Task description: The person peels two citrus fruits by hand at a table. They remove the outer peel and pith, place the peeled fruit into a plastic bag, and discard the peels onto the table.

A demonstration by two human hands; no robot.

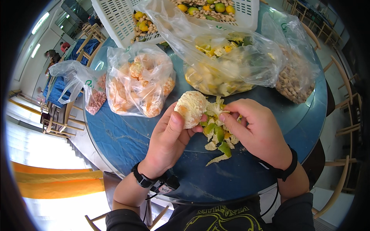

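My left hand holds a peeled citrus fruit that is still largely covered with white pith. The thumb and forefinger of my right hand pinch a pale strip of pith just right of the fruit. Below both hands, green and yellow peel pieces lie in a loose heap on the blue round table. A clear plastic bag of peeled citrus stands beyond my left hand. Straight ahead, a larger clear bag contains peels and some leaves.
A white perforated plastic crate with unshelled peanuts and whole citrus stands at the table's far side. One clear bag of pink kernels is at the left; another bag of peanut shells or nuts is at the right. Wooden chairs surround the table; two people are far off.
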